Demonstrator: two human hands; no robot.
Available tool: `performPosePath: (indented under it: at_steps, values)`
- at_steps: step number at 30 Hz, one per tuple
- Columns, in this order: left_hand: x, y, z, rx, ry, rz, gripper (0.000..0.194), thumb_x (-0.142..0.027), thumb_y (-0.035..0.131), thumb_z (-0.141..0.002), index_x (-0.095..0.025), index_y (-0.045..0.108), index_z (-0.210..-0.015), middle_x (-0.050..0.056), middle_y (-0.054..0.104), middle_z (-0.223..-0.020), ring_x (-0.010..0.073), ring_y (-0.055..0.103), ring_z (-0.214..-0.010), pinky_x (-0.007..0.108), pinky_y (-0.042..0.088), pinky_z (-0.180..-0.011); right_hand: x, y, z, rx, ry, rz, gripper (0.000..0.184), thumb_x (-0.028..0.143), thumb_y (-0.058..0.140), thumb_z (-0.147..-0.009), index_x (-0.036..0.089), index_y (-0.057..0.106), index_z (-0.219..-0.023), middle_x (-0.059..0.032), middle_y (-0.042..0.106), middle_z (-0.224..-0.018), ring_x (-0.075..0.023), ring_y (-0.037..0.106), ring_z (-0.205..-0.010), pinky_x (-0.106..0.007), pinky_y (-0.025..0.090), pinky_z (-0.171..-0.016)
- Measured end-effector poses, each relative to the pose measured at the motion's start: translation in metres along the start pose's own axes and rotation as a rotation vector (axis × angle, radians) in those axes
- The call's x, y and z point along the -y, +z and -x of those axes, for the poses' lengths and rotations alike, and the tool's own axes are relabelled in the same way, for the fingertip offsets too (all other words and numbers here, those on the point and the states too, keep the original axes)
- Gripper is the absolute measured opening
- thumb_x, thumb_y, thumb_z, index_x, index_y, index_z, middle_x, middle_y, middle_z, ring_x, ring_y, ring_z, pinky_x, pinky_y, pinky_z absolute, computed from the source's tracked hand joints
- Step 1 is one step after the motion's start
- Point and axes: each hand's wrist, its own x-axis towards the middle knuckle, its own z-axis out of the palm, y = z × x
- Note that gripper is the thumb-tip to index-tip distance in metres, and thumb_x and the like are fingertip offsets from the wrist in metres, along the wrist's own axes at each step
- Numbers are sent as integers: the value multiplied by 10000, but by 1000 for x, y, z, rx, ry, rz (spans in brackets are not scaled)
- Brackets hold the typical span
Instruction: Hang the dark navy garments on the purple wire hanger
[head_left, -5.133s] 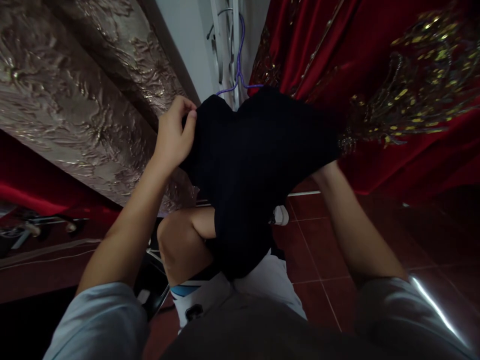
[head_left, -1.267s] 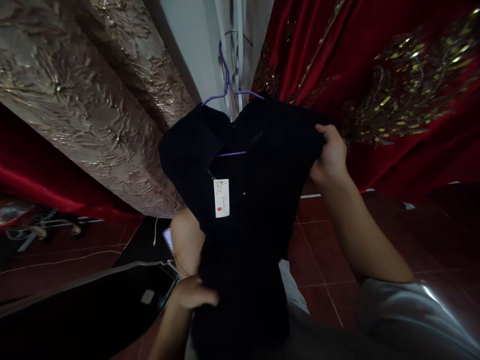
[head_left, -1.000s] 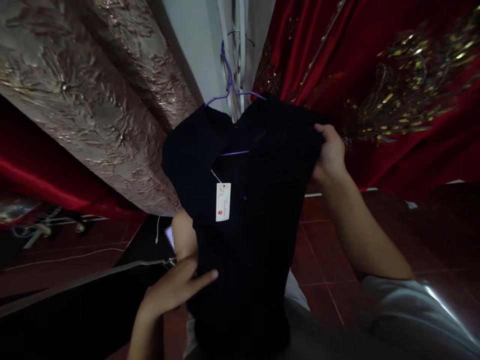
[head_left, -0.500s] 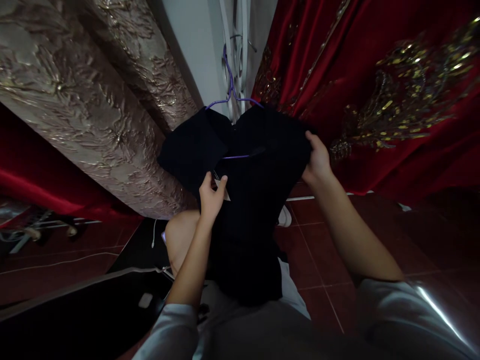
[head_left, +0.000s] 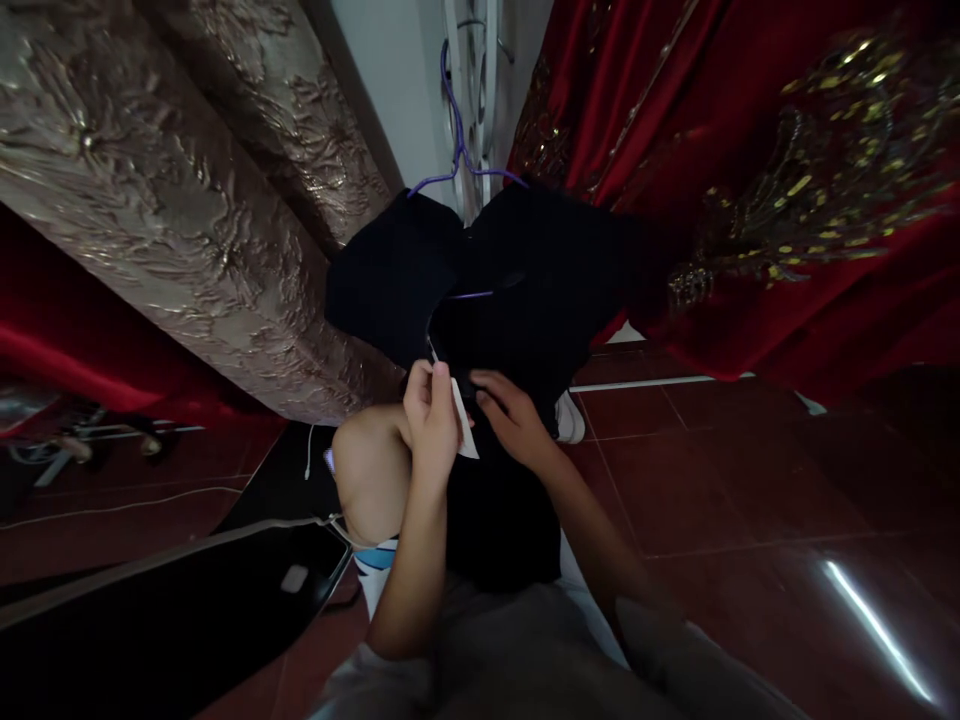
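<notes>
A dark navy or black garment (head_left: 555, 270) hangs on a purple hanger (head_left: 459, 165), its lower part draped over my lap. My left hand (head_left: 435, 415) is closed at the garment's front opening, pinching a white paper tag (head_left: 464, 420); a thin pale line runs up from the fingertips along the edge. Just right of it, my right hand (head_left: 517, 420) has thumb and fingers drawn together on the dark cloth. What exactly lies between these right fingertips is hard to see against the black.
A pale rack post (head_left: 491, 90) stands ahead. Beige embossed fabric (head_left: 225, 230) hangs at left, red cloth with gold sequins (head_left: 810, 230) at right. A black surface with a phone (head_left: 330, 565) and cables lies lower left. The floor (head_left: 712, 460) is red tile.
My right hand has let go of the garment's right shoulder and come down and left beside my left hand. The left hand has lowered slightly, and the tag shows more.
</notes>
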Motion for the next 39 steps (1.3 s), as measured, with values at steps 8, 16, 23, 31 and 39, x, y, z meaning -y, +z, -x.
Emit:
performPosePath:
  at_steps: [8,16,23,31,39]
  values:
    - [-26,4,23,52,184,37,308,-256,769,-882,-241,581,-1126,-28,627,-845,83,597,-575,174,485,-493,-11,3,46,1,221,-27,206,338,597,-988,215,738,-1075,-37,670,-976,-141,608,-811,-280,455,-700]
    - [9,-4,17,-38,412,-290,75,-142,643,-889,-187,660,-947,15,617,-888,137,600,-838,240,488,-785,19,-16,50,-48,204,-30,117,272,684,-925,229,728,-1024,-22,667,-943,-143,628,-844,-284,506,-754]
    - [31,-25,36,440,114,-296,115,-138,619,-856,-198,630,-954,20,637,-878,174,640,-885,275,520,-842,19,-6,49,-177,51,-118,200,184,638,-944,292,722,-1089,-34,661,-1059,-162,632,-940,-328,534,-828]
    - [23,-10,37,455,203,-299,133,-212,631,-948,-205,721,-1046,69,665,-1013,198,651,-953,298,535,-828,20,9,43,-522,55,-141,292,253,705,-884,274,632,-1166,-83,474,-1333,-127,618,-890,-317,578,-802]
    - [31,-12,35,274,306,-367,99,-227,651,-966,-192,705,-892,34,647,-856,161,629,-811,264,507,-727,21,20,37,-474,361,-366,218,387,710,-887,205,590,-877,3,591,-781,-113,578,-699,-240,496,-649]
